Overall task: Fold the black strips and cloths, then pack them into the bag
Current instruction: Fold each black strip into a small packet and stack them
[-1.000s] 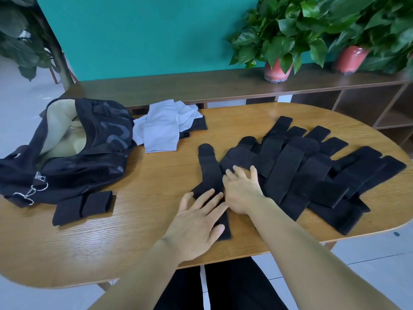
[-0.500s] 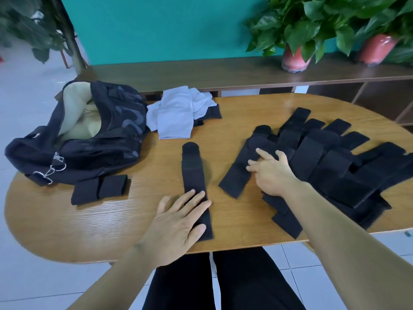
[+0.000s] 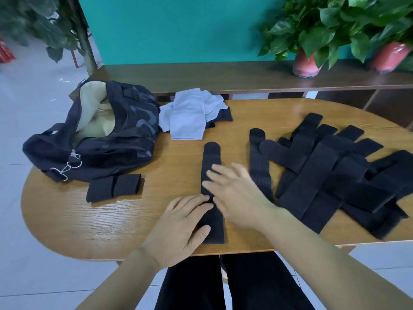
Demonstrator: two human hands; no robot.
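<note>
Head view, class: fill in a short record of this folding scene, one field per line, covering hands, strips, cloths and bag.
left hand: flat on the near end of the single strip
right hand: open above the same strip, blurred
unfolded strips: overlapping pile, right side of the table
folded strip: lies in front of the bag
bag: open, far left
pale cloths: heaped beside the bag
</note>
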